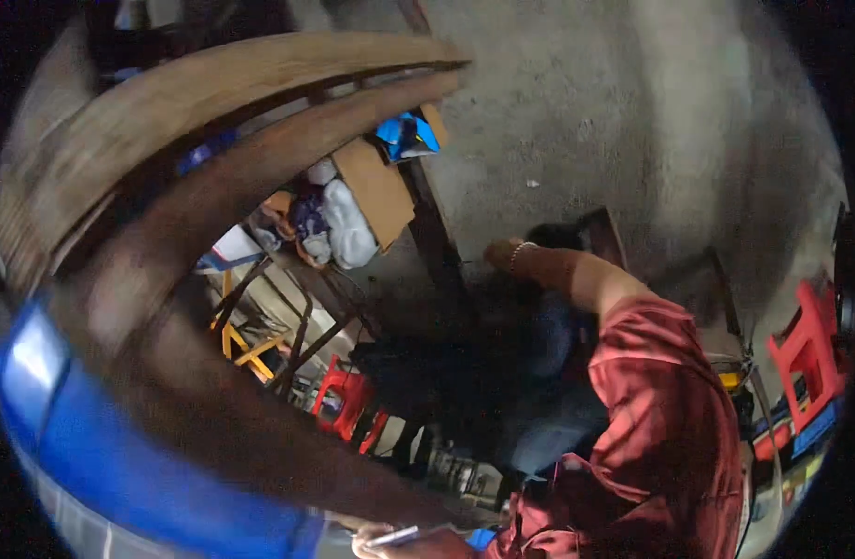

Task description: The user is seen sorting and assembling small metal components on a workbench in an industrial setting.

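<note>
The right hand [500, 253] reaches out past centre toward 1 o'clock, the arm in a red sleeve [665, 391] extended so the hand rests at a dark object [553, 238] by the concrete wall [632, 121]; whether its fingers close on that object cannot be told. At 6 o'clock, a hand [376, 545], probably the left, pinches a pen [395, 536] between closed fingers, held low near the body. Curved wooden planks [213, 93] arch across 10 o'clock. A red stool [348, 396] stands below centre.

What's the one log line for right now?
left hand: holds pen | right hand: out of view | nearby: person in red shirt | picture: blurred
</note>
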A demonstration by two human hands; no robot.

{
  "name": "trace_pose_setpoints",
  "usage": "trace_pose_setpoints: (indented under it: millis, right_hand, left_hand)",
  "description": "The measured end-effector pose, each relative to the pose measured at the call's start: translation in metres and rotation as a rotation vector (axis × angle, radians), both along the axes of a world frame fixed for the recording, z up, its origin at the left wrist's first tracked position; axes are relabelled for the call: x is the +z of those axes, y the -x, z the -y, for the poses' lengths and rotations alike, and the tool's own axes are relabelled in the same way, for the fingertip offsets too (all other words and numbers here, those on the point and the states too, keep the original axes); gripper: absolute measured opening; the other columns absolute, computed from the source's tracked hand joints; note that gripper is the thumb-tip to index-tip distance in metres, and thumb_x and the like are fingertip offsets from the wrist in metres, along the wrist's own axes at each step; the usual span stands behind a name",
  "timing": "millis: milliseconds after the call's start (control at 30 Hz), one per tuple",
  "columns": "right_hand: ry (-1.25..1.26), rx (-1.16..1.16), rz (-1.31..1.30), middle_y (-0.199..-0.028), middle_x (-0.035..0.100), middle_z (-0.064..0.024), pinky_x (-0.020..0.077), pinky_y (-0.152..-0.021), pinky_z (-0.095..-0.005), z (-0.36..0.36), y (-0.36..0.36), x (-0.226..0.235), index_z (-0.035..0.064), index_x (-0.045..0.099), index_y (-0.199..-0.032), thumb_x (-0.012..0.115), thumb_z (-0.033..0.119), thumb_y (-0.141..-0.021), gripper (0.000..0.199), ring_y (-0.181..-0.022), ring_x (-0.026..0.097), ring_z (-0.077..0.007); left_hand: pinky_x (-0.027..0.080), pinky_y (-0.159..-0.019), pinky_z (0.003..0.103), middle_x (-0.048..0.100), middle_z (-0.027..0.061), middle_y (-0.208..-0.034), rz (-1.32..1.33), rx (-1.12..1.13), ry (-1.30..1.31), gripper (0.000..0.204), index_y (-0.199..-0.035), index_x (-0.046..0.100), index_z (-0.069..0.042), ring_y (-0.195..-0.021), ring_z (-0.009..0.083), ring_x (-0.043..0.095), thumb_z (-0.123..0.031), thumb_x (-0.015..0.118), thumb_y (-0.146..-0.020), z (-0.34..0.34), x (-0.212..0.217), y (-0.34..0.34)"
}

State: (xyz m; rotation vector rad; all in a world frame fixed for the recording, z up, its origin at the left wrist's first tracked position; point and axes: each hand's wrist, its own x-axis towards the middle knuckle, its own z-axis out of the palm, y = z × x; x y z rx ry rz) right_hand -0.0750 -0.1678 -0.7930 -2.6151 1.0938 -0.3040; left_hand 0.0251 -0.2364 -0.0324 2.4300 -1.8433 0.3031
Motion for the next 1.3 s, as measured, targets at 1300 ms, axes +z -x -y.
trace_pose_setpoints:
  millis: [1300]
  right_hand:
    - [-0.34,0.609,0.806,-0.096,0.059,-0.0153,0.0522,-0.07,-0.0405,0.103,-0.09,0.802,0.0027,0.057,-0.106,0.057,0.012,-0.086,0.022,-0.084,0.062,-0.0344]
  left_hand:
    - [0.041,-0.044,0.026,0.055,0.0119,-0.072,-0.842,0.474,0.799,0.02,-0.091,0.047,-0.002,-0.052,0.0164,0.05,-0.022,0.044,-0.095,-0.219,0.031,0.042]
